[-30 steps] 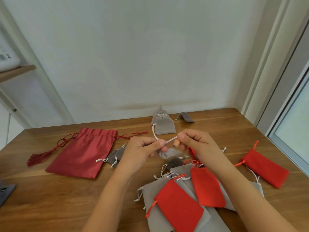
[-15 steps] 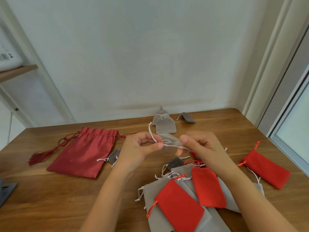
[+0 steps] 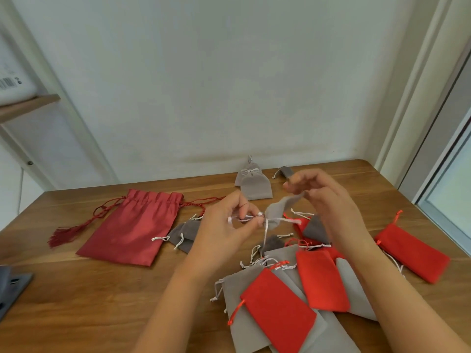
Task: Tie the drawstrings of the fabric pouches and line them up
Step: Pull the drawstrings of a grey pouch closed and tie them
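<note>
Tension is mattering: my left hand (image 3: 225,229) is pinching the white drawstring (image 3: 283,220) of the small grey velvet pouch (image 3: 279,210) that my right hand (image 3: 331,205) is gripping above the wooden bench (image 3: 102,301), so I am aiming for even pulls.

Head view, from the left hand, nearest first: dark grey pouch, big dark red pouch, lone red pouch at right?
1. Dark grey pouch, just left of the left hand.
2. Big dark red pouch, farther left.
3. Lone red pouch, far right.

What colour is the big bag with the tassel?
The big bag is dark red; head view.
</note>
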`<move>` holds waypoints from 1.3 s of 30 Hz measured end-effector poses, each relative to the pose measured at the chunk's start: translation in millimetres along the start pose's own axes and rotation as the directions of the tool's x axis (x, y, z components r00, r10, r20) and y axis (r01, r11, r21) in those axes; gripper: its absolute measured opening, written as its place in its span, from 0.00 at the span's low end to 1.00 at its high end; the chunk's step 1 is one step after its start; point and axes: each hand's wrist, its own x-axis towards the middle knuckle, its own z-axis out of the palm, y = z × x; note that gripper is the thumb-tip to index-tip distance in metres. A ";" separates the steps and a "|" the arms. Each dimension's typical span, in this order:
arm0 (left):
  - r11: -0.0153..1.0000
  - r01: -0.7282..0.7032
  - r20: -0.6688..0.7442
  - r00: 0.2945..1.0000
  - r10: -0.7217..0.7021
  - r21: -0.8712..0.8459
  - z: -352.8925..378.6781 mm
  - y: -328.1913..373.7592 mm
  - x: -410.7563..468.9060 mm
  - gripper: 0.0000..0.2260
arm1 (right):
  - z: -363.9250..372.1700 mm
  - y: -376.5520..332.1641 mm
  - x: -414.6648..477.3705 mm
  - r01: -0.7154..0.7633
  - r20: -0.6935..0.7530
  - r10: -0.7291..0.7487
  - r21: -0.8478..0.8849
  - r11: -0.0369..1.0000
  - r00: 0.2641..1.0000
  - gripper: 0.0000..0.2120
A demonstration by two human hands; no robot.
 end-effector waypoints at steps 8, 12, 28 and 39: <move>0.989 -0.090 0.020 0.996 0.088 0.113 -0.5 -3.7 -0.5 0.16 | 21.5 6.7 -11.1 -0.110 0.199 0.175 -0.300 0.948 0.964 0.08; 0.988 -0.093 -0.001 0.996 0.094 0.124 1.3 -2.4 -1.5 0.17 | 20.7 6.5 -11.2 -0.168 0.208 0.222 -0.249 0.954 0.953 0.11; 0.925 -0.265 -0.003 0.961 0.276 0.273 1.5 -20.3 4.6 0.11 | 28.4 11.2 -16.0 -0.098 0.133 0.142 -0.291 0.952 0.981 0.07; 0.882 -0.354 -0.102 0.910 0.401 0.310 3.5 -21.6 3.5 0.05 | 33.7 2.5 -12.5 -0.277 0.067 0.272 0.093 0.956 0.960 0.06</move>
